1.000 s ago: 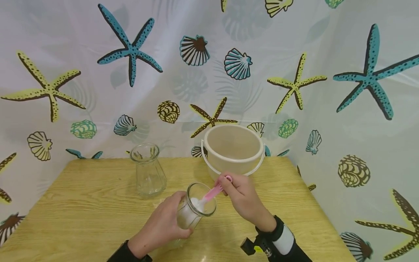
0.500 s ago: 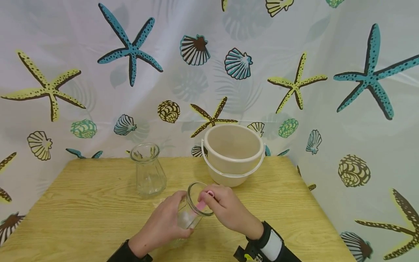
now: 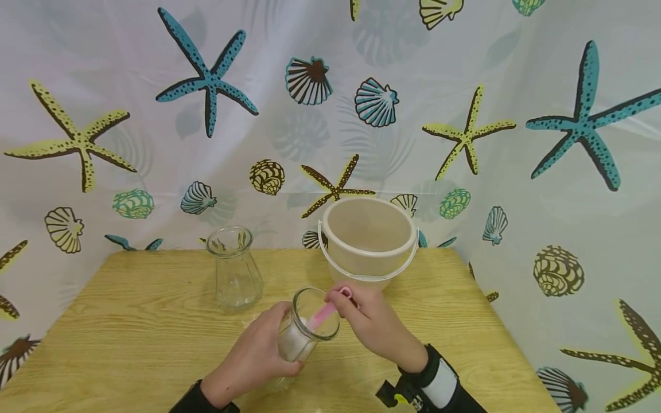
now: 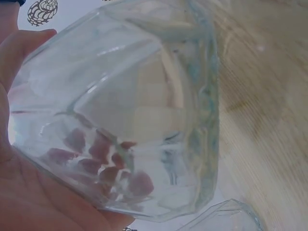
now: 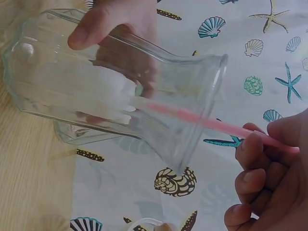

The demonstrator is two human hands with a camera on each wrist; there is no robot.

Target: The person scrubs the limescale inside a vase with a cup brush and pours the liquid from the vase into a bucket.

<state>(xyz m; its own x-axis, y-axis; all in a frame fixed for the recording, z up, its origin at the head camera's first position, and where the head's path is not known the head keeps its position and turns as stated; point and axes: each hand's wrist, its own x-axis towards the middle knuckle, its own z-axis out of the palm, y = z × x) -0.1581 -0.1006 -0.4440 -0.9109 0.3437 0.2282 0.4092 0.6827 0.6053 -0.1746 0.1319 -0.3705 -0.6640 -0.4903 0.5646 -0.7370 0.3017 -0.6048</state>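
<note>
My left hand grips a clear glass jar by its side, with the thumb in front and fingers behind. Its mouth tilts up toward the right. My right hand pinches the pink handle of a sponge bottle brush. The brush's white sponge head sits inside the jar's body, while the handle passes out through the flared mouth. The left wrist view shows the jar's faceted bottom close up, with left fingers seen blurred through the glass.
A second clear glass jar stands upright at the back left of the wooden table. Behind my right hand stands a cream bucket with its handle lowered. A curtain printed with starfish and shells surrounds the table.
The brush was pushed deeper into the jar half a second ago, then drawn back partway with my right hand. My left hand and the jar stay nearly still.
</note>
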